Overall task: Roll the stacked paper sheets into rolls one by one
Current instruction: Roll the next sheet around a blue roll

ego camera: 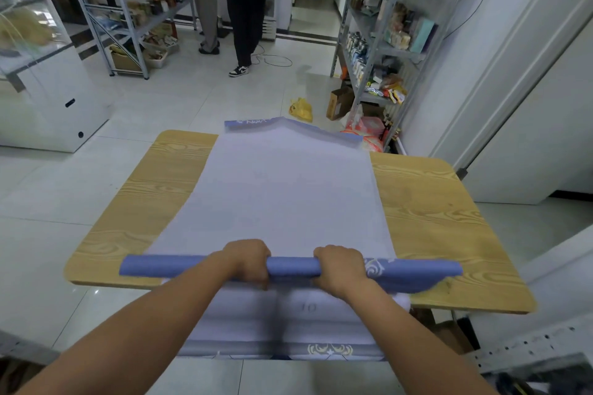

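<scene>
Both hands, left (pixel 248 261) and right (pixel 340 268), have fingers clamped around the roll (pixel 293 267) at the tabletop's (pixel 426 212) near edge. The sheet (pixel 282 189) looks light, floppy and easily creased, so grip near the middle with even pressure.

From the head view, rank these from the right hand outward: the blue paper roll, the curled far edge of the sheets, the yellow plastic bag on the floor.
1. Blue paper roll: gripped in the right hand.
2. Curled far edge of the sheets: across the wooden table.
3. Yellow plastic bag: on the floor beyond the table.

Shop: stocked goods shelves (pixel 382 38)
</scene>
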